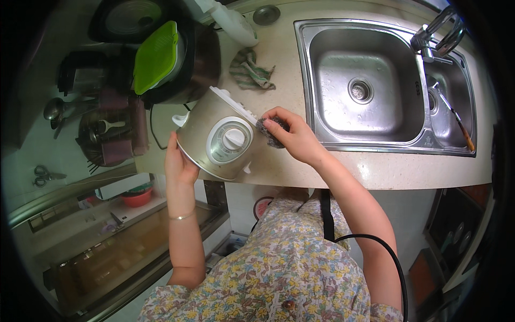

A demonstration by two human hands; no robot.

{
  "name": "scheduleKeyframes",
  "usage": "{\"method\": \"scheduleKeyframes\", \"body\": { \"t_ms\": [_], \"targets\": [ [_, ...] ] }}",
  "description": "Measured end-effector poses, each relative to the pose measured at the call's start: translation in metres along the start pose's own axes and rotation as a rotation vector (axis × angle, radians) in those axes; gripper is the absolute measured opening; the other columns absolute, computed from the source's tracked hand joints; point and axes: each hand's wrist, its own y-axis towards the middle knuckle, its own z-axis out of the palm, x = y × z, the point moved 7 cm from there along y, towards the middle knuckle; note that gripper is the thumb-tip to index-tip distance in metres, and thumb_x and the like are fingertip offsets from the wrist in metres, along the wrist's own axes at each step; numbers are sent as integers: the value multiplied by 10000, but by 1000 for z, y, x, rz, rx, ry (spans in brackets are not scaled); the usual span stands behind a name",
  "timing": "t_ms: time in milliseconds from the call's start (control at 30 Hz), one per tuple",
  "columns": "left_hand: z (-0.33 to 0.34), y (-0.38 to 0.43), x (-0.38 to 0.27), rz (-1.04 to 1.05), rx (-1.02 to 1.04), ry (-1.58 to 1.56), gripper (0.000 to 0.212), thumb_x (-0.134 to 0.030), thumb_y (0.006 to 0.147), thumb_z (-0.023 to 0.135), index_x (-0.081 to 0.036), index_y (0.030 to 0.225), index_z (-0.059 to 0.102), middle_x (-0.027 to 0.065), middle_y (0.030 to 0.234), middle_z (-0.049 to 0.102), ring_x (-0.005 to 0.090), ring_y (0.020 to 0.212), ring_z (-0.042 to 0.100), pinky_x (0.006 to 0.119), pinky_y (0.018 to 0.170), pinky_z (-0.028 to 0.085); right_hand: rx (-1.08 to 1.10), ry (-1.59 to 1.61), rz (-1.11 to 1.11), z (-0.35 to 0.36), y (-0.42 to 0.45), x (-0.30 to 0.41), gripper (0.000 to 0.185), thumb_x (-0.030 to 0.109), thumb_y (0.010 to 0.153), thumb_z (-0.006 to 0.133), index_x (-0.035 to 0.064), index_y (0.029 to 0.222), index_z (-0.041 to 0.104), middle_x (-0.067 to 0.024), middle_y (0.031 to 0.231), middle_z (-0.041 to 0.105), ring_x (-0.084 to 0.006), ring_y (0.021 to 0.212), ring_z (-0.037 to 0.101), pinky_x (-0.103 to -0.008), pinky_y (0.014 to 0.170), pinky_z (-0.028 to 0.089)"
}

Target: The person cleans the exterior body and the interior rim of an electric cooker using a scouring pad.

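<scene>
A silver and white blender motor base, or a similar appliance base, lies tipped over the counter with its white dial facing up. My left hand grips its lower left rim, the fingers partly hidden beneath it. Between the thumb and fingers of my right hand is a grey steel wool scrubber. The scrubber is at the white upper edge of the base; whether it touches cannot be told. A striped cloth lies crumpled on the counter beyond the base.
Right of my hands is a double steel sink with a faucet and a brush-like tool. A white bottle lies near a metal sink strainer. A green colander rests on a dark pot at left.
</scene>
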Motion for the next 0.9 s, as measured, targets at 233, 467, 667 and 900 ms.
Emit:
{"method": "scheduleKeyframes", "body": {
  "t_ms": [233, 467, 667, 900],
  "targets": [
    [21, -13, 11, 92, 313, -101, 465, -340, 1032, 407, 1, 1342, 464, 149, 1350, 536, 271, 1254, 510, 419, 1077, 394, -169, 238, 36, 0, 5, -18, 205, 235, 991, 553, 39, 1014, 610, 38, 796, 550, -37, 732, 460, -208, 653, 390],
    [6, -2, 33, 370, 498, 668, 563, -397, 1033, 394, 0, 1430, 338, 120, 1406, 451, 204, 1289, 445, 375, 1093, 346, -279, 352, 53, -1, 7, -24, 213, 240, 997, 544, 36, 991, 607, 38, 786, 550, -33, 724, 458, -198, 640, 384],
    [46, -26, 28, 337, 381, 658, 578, -429, 1057, 275, 33, 1390, 370, 140, 1369, 466, 203, 1245, 466, 344, 1051, 378, -374, 326, -60, -8, 8, -13, 156, 200, 985, 560, 49, 1010, 589, 25, 824, 566, -42, 738, 479, -204, 659, 399],
    [47, -33, 46, 213, 269, 498, 624, -490, 1042, 250, 25, 1302, 487, 161, 1264, 584, 236, 1117, 610, 362, 941, 500, -440, -33, -133, -12, -14, 2, 132, 145, 911, 631, 44, 981, 582, -58, 919, 561, -145, 809, 538, -283, 720, 450]
  ]
}}
